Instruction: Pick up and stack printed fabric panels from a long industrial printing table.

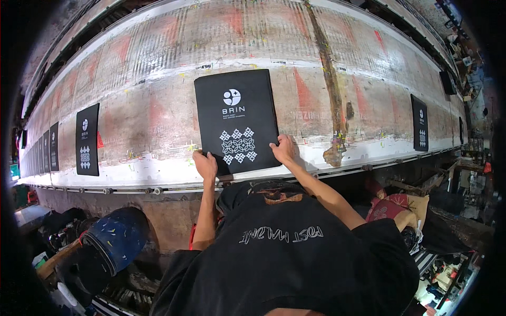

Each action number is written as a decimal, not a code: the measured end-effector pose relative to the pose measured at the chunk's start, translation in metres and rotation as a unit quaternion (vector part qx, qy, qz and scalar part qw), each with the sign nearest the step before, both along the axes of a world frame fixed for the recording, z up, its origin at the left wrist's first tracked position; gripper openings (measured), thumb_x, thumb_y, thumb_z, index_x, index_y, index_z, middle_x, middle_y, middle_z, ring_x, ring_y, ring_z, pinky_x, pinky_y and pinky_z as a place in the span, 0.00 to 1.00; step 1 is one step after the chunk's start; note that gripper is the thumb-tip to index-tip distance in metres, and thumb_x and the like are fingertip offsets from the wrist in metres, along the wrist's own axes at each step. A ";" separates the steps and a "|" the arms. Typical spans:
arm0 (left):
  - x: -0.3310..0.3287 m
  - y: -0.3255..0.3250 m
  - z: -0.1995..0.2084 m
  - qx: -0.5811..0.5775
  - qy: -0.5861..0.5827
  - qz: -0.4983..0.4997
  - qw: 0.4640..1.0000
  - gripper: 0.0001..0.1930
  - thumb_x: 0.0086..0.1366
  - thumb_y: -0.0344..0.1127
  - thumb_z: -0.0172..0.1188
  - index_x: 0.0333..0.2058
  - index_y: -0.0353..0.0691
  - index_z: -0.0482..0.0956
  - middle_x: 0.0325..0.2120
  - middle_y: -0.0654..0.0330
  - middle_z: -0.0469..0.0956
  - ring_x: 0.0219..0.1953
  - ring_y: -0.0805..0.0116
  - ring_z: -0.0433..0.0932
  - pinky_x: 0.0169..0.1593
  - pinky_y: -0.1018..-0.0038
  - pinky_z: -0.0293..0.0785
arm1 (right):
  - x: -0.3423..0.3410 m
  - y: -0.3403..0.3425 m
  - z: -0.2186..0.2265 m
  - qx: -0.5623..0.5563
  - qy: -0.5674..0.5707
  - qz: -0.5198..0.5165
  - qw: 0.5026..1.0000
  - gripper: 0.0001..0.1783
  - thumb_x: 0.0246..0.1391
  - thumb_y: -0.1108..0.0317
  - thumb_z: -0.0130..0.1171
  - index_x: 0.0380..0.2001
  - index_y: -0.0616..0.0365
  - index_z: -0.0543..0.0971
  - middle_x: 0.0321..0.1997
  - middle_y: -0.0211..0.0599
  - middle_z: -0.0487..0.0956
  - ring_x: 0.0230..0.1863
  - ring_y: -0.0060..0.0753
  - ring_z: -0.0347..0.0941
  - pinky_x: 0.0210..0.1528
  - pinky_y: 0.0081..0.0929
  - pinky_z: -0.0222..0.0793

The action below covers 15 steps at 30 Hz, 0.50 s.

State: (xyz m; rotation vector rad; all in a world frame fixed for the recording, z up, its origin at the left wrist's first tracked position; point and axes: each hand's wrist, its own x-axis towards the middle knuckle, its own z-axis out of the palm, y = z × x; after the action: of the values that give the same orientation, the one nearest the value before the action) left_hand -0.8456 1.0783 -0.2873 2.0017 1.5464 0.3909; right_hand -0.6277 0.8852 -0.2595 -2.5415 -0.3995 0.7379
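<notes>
A flat black rectangular piece with white printing, which looks like a cloth bag (211,105), lies on the long work table (158,126) straight in front of me. It is tilted slightly, and its right edge shows some thickness. My left hand (206,165) is closed at its lower left corner, thumb along the edge. At the lower right edge, my right hand (283,149) pinches the side between thumb and curled fingers. The white pattern on the bag's lower half sits between both hands. What the fingers do beneath the edges is hidden.
Another black printed bag (87,139) lies to the left, with several more beyond it. To the right is a similar bag (420,124). A metal rail (132,190) runs along the table's near edge. A blue drum (120,237) lies below at the left.
</notes>
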 end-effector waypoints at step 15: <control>0.045 0.009 0.042 -0.037 0.089 -0.068 0.993 0.21 0.59 0.42 0.60 0.42 0.29 0.74 0.37 0.40 0.73 0.42 0.42 0.72 0.45 0.56 0.68 | 0.053 -0.005 0.032 -0.078 0.129 0.146 0.978 0.34 0.41 0.55 0.65 0.49 0.65 0.74 0.51 0.58 0.75 0.55 0.55 0.70 0.54 0.43 0.68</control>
State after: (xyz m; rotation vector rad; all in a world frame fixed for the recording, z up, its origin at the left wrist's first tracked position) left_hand -0.8007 1.0869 -0.2453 2.1156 1.4938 0.1024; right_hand -0.5743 0.8801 -0.2270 -2.5117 -0.6553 1.2368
